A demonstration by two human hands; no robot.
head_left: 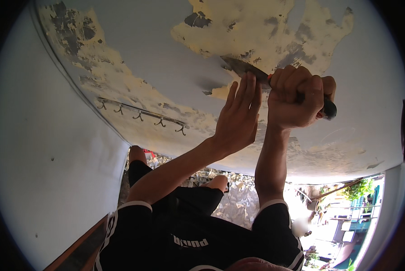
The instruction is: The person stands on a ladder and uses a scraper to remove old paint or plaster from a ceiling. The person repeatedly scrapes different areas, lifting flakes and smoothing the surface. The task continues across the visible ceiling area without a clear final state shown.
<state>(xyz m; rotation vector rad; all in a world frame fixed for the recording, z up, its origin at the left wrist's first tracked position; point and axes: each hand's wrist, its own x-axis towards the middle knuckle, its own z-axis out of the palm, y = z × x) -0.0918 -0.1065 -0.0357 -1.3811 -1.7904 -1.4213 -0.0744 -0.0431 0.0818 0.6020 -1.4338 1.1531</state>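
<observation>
My right hand (297,97) is wrapped in a fist round the dark handle (330,109) of a scraper with a bit of orange near the blade. The scraper's flat dark blade (245,67) lies at a low slant to the wall, its tip at the edge of a patch of peeled paint. Close by the blade, my left hand (238,113) has its fingers stretched out, with the fingertips against the blade's lower side. Grey paint on the wall (144,49) has come off in ragged areas, baring a pale yellow layer (238,27) with dark grey spots.
A rail of several metal hooks (139,115) is fixed to the wall at left. Pale flakes litter the floor (238,203) below. A plain side wall (53,149) meets this wall at the left corner. At lower right, a bright opening (347,217) shows plants and furniture.
</observation>
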